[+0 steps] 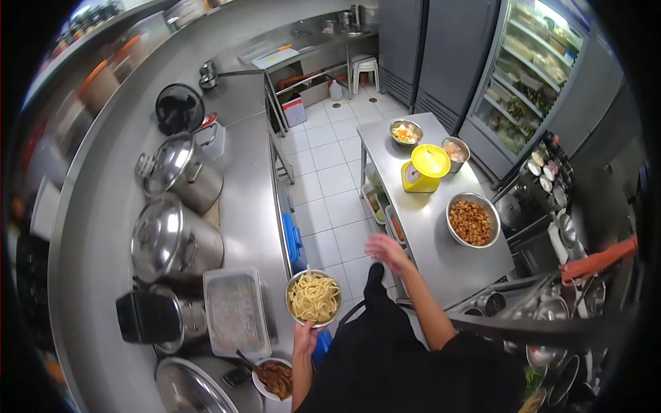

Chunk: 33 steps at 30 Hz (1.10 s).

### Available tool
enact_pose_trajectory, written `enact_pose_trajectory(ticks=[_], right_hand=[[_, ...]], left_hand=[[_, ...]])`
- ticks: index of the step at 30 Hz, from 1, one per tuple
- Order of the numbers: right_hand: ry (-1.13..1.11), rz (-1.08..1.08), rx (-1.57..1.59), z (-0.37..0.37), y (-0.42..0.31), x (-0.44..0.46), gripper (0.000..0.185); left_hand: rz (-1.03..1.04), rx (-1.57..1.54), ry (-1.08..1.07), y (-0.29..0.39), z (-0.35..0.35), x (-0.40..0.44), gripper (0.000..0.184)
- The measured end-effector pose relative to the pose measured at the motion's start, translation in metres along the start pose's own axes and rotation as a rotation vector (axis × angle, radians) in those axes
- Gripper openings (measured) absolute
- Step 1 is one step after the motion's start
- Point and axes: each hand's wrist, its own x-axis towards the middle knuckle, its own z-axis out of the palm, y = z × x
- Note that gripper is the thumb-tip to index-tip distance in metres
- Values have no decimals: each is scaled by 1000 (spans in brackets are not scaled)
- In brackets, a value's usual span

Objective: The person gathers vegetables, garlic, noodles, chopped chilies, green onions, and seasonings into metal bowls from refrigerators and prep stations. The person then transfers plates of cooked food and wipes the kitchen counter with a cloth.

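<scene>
My left hand (305,339) grips the near rim of a round metal bowl (289,313) filled with thick yellowish noodles (315,296). The bowl is held up in front of me, beside the edge of the left counter. My right hand (388,252) is empty, slightly blurred, with its fingers stretched out in the air left of the right-hand table (475,268). Nearest to it on that table are a metal bowl of browned cubes (470,221) and a yellow scale (421,175) with a round pan.
Large lidded pots (177,241) and a covered clear container (237,312) line the left counter (244,179). A bowl of brown food (274,380) stands near me. Beyond the scale are a bowl of cut food (406,132) and another metal bowl (456,153). A tiled aisle (329,175) runs between.
</scene>
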Motion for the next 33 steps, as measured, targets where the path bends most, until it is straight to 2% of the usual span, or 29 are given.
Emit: enact_pose_trajectory(ticks=[5, 8, 11, 13, 16, 17, 20, 22, 24, 27, 30, 33], right_hand=[[205, -164, 410, -59, -69, 213, 41], [345, -267, 691, -132, -96, 361, 54], [700, -340, 828, -177, -128, 443, 55], [846, -334, 993, -213, -132, 481, 55], [1094, -418, 755, -236, -126, 517, 62], [1097, -411, 734, -233, -130, 515, 66], [1247, -305, 453, -207, -134, 493, 46], [1099, -123, 312, -184, -131, 467, 35], [908, -248, 127, -140, -145, 414, 32], [722, -270, -148, -100, -157, 331, 33], [771, -294, -227, -42, -183, 222, 34], [855, -276, -120, -5, -150, 137, 36]], left_hand=[[39, -71, 110, 17, 43, 72, 62], [21, -114, 137, 31, 76, 120, 65], [66, -86, 208, 55, 118, 163, 67], [53, -35, 230, 70, 132, 192, 67], [19, 30, 205, 90, 154, 244, 67], [4, 48, 178, 93, 153, 266, 68], [-34, 81, 55, 97, 153, 335, 71], [-86, 143, -33, 102, 153, 381, 70], [-169, 252, -141, 107, 174, 426, 64], [-313, 426, -338, 114, 198, 484, 64], [-506, 548, -560, 121, 217, 519, 63], [-728, 745, -788, 123, 228, 541, 62]])
